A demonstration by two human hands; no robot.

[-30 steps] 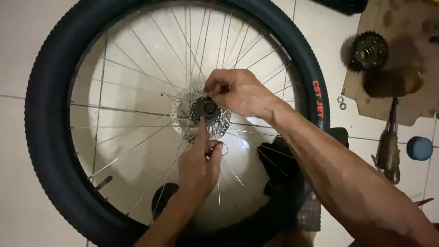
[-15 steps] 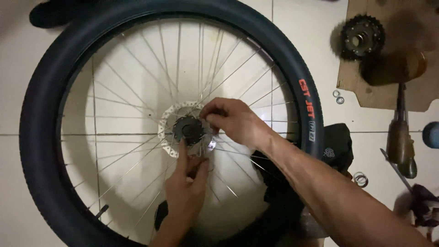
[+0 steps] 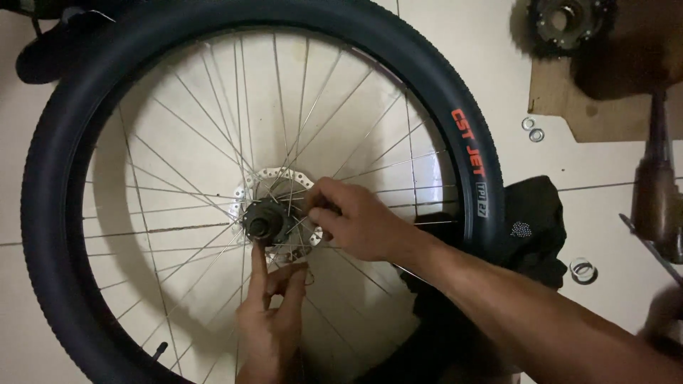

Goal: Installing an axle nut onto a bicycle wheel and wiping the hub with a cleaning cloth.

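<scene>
A bicycle wheel with a black knobby tyre point(image 3: 57, 213) and thin silver spokes lies flat on a pale tiled floor. At its middle sits the dark metal hub point(image 3: 265, 220) over a silver disc rotor point(image 3: 281, 178). My left hand point(image 3: 270, 320) reaches up from below, its index finger touching the underside of the hub. My right hand point(image 3: 356, 220) comes in from the right, fingertips pinched against the hub's right side. Whether it holds a small part is hidden.
A toothed sprocket cluster point(image 3: 565, 21) rests on a brown cardboard sheet point(image 3: 605, 114) at top right. A brown-handled tool point(image 3: 658, 192) lies at the right edge. Small metal washers point(image 3: 532, 129) and a ring point(image 3: 583, 270) sit on the floor. A black cloth point(image 3: 533, 220) lies beside the tyre.
The view has shifted, so the wheel sits more to the left and lower. Both hands stay at the hub; my right hand has moved from above it to its right side.
</scene>
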